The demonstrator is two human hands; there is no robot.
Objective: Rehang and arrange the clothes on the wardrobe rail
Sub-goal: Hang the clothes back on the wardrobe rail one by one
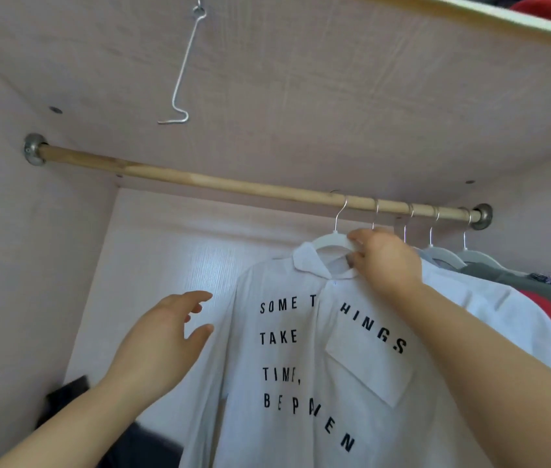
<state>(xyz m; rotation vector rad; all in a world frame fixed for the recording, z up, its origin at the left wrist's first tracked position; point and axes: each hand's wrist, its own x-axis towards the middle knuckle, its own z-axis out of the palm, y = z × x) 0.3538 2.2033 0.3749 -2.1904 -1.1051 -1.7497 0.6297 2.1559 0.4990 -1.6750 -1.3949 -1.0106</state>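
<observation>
- Hanging off the wooden rail, the white shirt sits leftmost of the clothes bunched at the right end.
- right hand is pinched on its white hanger, just under the hook.
- left hand is open, fingers spread, touching nothing; the shirt's shoulder lies at its 3 o'clock.
- rail runs roughly 10 to 4 o'clock, so any slide probably goes along that line, and the right hand's already on it.

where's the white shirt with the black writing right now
In the head view, the white shirt hangs on a white hanger right of centre on the wooden rail, leftmost of the hung clothes, with the right hand gripping its hanger.
</observation>
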